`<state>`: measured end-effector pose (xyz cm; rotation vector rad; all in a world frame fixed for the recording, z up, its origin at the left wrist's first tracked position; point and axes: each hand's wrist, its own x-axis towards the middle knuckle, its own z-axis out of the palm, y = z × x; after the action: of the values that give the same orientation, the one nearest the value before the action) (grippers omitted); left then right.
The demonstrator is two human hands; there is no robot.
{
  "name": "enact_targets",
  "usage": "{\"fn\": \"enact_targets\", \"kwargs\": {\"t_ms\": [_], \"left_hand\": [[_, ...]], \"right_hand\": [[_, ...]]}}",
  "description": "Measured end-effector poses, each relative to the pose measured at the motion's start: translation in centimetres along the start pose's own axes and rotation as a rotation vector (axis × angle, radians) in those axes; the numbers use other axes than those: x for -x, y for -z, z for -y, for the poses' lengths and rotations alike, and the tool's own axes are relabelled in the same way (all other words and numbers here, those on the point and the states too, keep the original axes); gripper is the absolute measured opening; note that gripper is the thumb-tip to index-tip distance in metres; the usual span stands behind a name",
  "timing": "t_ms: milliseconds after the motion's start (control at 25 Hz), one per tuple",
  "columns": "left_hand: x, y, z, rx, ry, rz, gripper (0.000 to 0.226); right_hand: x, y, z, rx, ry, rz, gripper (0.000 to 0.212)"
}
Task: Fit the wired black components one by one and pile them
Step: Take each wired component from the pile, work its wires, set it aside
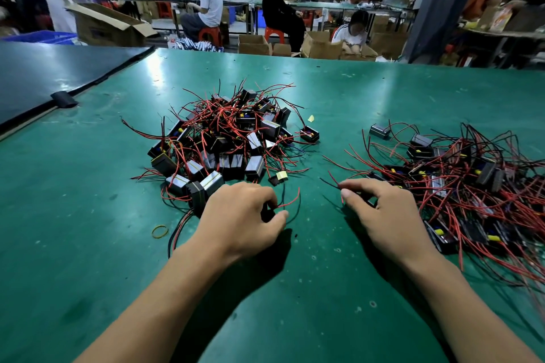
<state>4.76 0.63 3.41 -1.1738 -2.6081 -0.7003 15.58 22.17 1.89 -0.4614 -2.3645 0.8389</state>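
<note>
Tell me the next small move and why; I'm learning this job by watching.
Probably draw the right hand, pinching a black component at the edge of the right pile, toward the left hand. The left hand grips a wired black piece, so the two seem ready to fit together.

No text, label, brand or number can be read anywhere in view. The yellow tag (pixel 281 175) on a black component (pixel 273 181), just beyond the fingers (pixel 259 190) of the left hand (pixel 239 215), shows no legible print. Far beyond those fingers, the open cardboard box (pixel 109 28) carries a dark printed patch too blurred to make out. Far beyond the fingers (pixel 362 186) of the right hand (pixel 383 212), the colourful carton (pixel 501 19) bears bright printing, equally blurred.
</note>
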Motion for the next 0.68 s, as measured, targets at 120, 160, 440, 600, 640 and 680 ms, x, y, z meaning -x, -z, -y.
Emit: {"fn": "enact_targets", "kwargs": {"t_ms": [120,160,440,600,640,680], "left_hand": [[0.0,0.2,-0.1,-0.063,0.027,0.098,0.034],[0.0,0.2,-0.3,-0.065,0.011,0.105,0.035],[-0.7,-1.4,-2.4,0.032,-0.232,0.141,0.032],[-0.7,-2.0,-2.1,0.21,-0.076,0.103,0.027],[-0.7,-1.9,-2.0,0.288,-0.02,0.057,0.028],[-0.8,-1.8,-2.0,0.363,0.037,0.013,0.03]], "right_hand": [[0.1,0.1,0.1,0.074,0.016,0.053,0.009],[0.2,0.0,0.1,0.097,0.027,0.062,0.008],[0.8,-1.1,1.6,0.039,0.025,0.063,0.01],[1.3,-1.4,2.6,-0.026,0.002,0.09,0.014],[1.3,-1.3,2.8,-0.038,0.004,0.09,0.015],[1.3,-1.2,2.8,-0.054,0.002,0.084,0.016]]}}
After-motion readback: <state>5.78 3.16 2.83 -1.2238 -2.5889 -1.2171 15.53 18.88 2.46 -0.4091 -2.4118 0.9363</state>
